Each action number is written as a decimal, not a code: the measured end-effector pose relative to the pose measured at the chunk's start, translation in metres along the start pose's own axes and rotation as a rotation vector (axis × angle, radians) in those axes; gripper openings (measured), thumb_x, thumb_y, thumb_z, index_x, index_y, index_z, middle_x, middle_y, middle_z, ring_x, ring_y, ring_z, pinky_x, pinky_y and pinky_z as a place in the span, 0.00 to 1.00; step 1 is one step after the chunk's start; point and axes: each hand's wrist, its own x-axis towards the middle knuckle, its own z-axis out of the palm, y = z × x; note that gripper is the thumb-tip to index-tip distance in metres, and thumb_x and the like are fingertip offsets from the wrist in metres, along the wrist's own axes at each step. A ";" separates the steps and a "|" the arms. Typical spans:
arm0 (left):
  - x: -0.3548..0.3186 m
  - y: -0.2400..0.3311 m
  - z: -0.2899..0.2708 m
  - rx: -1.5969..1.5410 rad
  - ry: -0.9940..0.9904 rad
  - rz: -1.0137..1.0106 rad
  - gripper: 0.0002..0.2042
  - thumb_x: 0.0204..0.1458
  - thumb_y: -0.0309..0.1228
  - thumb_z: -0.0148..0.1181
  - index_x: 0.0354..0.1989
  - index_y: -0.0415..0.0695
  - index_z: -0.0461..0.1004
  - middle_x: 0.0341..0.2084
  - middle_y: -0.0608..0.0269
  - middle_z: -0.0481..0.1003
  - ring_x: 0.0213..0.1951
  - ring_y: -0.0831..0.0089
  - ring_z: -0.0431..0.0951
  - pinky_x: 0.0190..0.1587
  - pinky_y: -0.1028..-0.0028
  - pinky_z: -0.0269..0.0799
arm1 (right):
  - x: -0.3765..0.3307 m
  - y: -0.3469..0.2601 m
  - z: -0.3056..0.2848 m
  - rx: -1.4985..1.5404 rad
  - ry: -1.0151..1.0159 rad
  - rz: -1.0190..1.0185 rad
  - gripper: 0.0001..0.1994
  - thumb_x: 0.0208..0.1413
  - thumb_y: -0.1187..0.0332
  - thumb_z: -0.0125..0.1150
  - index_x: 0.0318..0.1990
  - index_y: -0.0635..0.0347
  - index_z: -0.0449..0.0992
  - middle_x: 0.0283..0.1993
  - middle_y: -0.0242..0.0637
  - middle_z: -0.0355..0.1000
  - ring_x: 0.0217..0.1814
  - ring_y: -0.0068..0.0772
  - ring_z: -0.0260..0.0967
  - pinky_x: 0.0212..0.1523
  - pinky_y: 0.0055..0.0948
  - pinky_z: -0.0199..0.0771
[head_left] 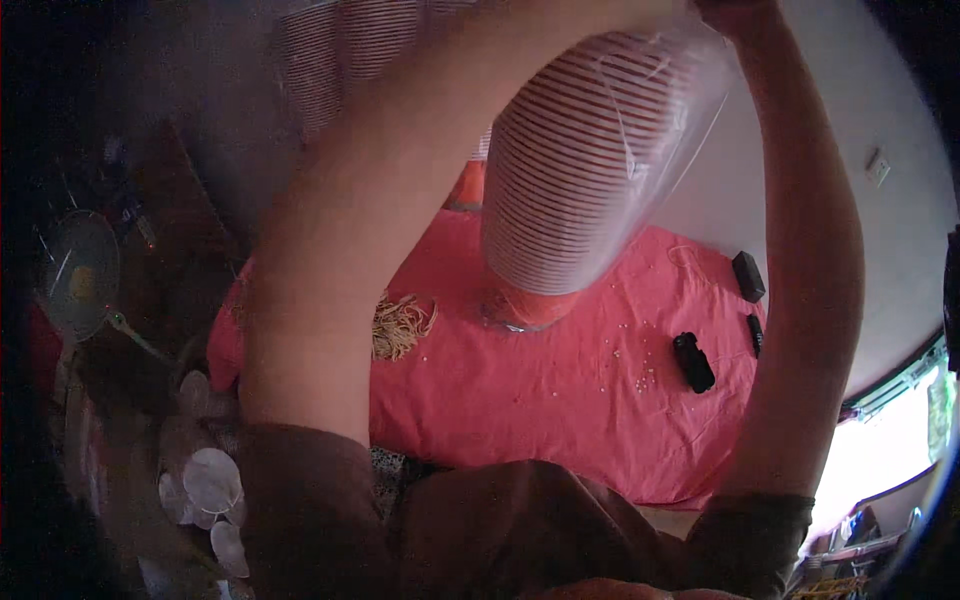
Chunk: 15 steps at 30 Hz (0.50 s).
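A tall stack of striped, nested disposable cups (560, 180) in a clear plastic bag stands in front of me, slightly tilted, with an orange-red bottom end. Both my forearms rise around it to the top edge of the picture. There, part of my right hand (738, 14) shows beside the upper end of the bag, its fingers cut off or in shadow. My left forearm crosses before the upper left of the stack, and the hand beyond it lies outside the picture. Whether either hand grips the bag cannot be seen.
A red cloth (480, 400) covers the surface. On it lie a heap of tan rubber bands (403, 327), a black case-like object (693, 362), a dark box (748, 277) and small pale crumbs. More cup stacks (350, 60) stand behind. Left are a racket (85, 275) and white round pieces (212, 480).
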 end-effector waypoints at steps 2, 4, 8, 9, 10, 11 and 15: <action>-0.009 0.013 0.007 -0.009 0.025 0.081 0.15 0.53 0.37 0.51 0.35 0.35 0.75 0.30 0.44 0.75 0.29 0.53 0.75 0.35 0.62 0.70 | 0.058 -0.040 -0.072 0.134 -0.032 0.024 0.09 0.57 0.66 0.46 0.25 0.57 0.62 0.24 0.36 0.62 0.29 0.30 0.61 0.34 0.33 0.68; -0.019 0.027 -0.003 -0.065 0.013 0.001 0.15 0.53 0.37 0.51 0.35 0.35 0.75 0.30 0.43 0.75 0.31 0.54 0.76 0.36 0.63 0.70 | 0.073 -0.040 -0.097 0.207 -0.050 0.044 0.14 0.56 0.68 0.43 0.17 0.55 0.58 0.18 0.35 0.58 0.23 0.29 0.58 0.30 0.33 0.67; -0.025 0.023 -0.010 -0.123 0.098 -0.141 0.19 0.55 0.40 0.51 0.39 0.33 0.71 0.32 0.42 0.74 0.35 0.57 0.77 0.38 0.63 0.71 | 0.036 -0.007 -0.076 0.243 -0.300 -0.265 0.15 0.58 0.61 0.48 0.21 0.55 0.63 0.21 0.34 0.63 0.26 0.32 0.62 0.31 0.37 0.67; -0.026 0.019 -0.011 -0.123 0.099 -0.137 0.19 0.55 0.40 0.51 0.39 0.33 0.71 0.32 0.42 0.74 0.35 0.57 0.77 0.38 0.63 0.71 | 0.017 -0.007 -0.070 0.234 -0.182 -0.354 0.16 0.58 0.56 0.50 0.23 0.56 0.65 0.22 0.35 0.65 0.29 0.32 0.65 0.33 0.38 0.68; -0.029 0.009 -0.009 -0.369 0.201 0.028 0.23 0.54 0.44 0.52 0.45 0.33 0.68 0.37 0.42 0.73 0.40 0.57 0.76 0.42 0.63 0.70 | 0.005 -0.007 -0.079 0.224 -0.176 -0.356 0.16 0.58 0.56 0.50 0.23 0.56 0.65 0.22 0.35 0.65 0.29 0.32 0.65 0.33 0.38 0.68; -0.034 -0.001 -0.007 -0.614 0.303 0.195 0.27 0.54 0.47 0.53 0.50 0.33 0.64 0.42 0.41 0.72 0.45 0.57 0.75 0.46 0.63 0.69 | -0.005 -0.004 -0.091 0.098 -0.329 -0.304 0.16 0.57 0.51 0.50 0.32 0.55 0.67 0.29 0.38 0.67 0.36 0.33 0.65 0.45 0.39 0.65; -0.082 -0.007 -0.006 -0.558 0.489 -0.028 0.39 0.49 0.55 0.56 0.61 0.37 0.52 0.58 0.44 0.60 0.58 0.54 0.63 0.59 0.61 0.58 | -0.007 0.011 -0.164 0.194 -0.965 0.098 0.30 0.58 0.46 0.44 0.60 0.59 0.59 0.62 0.42 0.58 0.65 0.43 0.53 0.64 0.45 0.51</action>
